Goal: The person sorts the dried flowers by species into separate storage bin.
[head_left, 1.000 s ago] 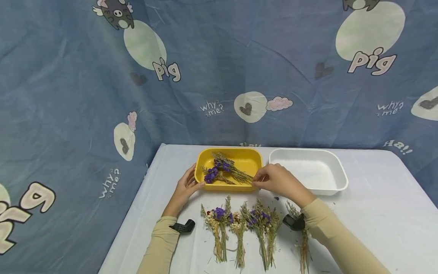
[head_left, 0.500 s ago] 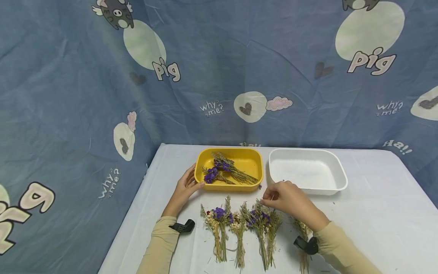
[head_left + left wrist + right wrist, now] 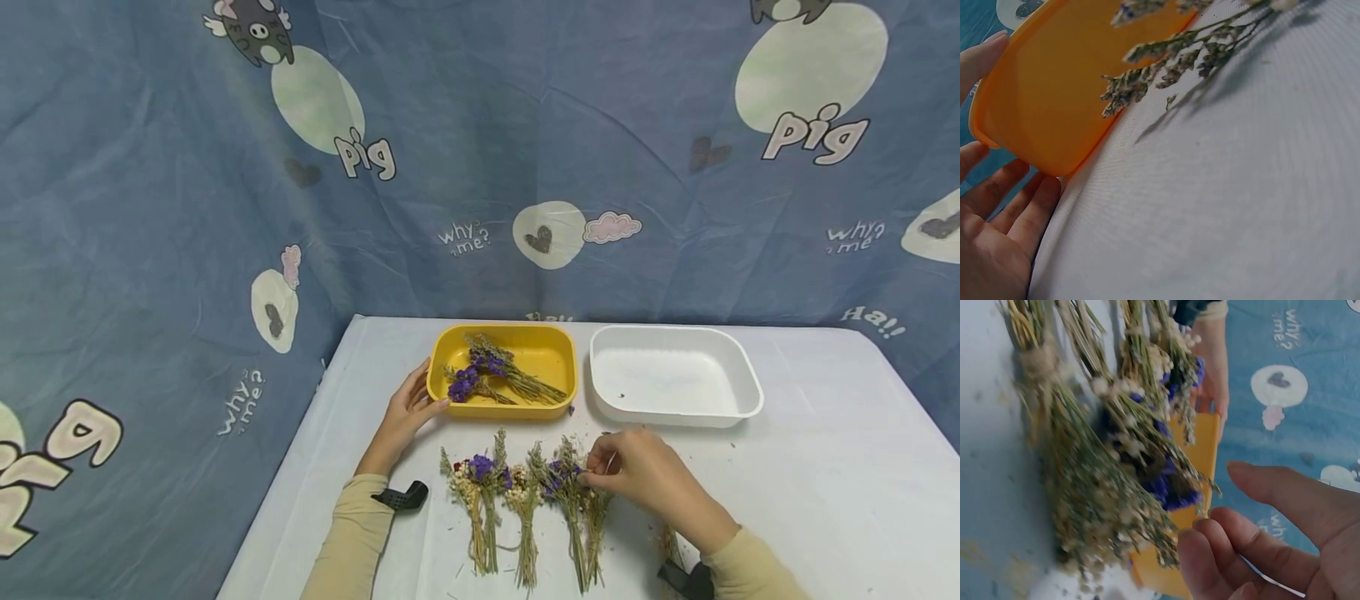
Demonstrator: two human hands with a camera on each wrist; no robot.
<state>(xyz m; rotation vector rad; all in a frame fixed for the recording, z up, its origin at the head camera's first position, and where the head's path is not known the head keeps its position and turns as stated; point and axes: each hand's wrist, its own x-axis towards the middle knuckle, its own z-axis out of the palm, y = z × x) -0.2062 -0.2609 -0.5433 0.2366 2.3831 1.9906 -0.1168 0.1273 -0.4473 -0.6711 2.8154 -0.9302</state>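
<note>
My left hand [image 3: 401,417] rests against the left end of the yellow tray [image 3: 502,412]. In the left wrist view its thumb [image 3: 982,57] touches the rim while the fingers lie spread along the wall. Two dried flower bunches with purple blooms, one of them long-stemmed [image 3: 536,387], lie inside. My right hand [image 3: 641,467] hovers at the heads of the right-hand pair of dried bunches [image 3: 573,517] on the table. The right wrist view shows its thumb and fingertips apart, holding nothing, beside a twine-tied bunch [image 3: 1054,425].
A white tray [image 3: 675,367] stands right of the yellow one, with a dark speck inside. More dried bunches [image 3: 527,525] lie in a row on the white tablecloth, one partly hidden under the right wrist. Loose bits are scattered around. A patterned blue cloth [image 3: 465,150] hangs behind.
My right hand let go of the long-stemmed bunch in the yellow tray, then moved right and nearer to me, over the bunches on the table. My left hand stayed put.
</note>
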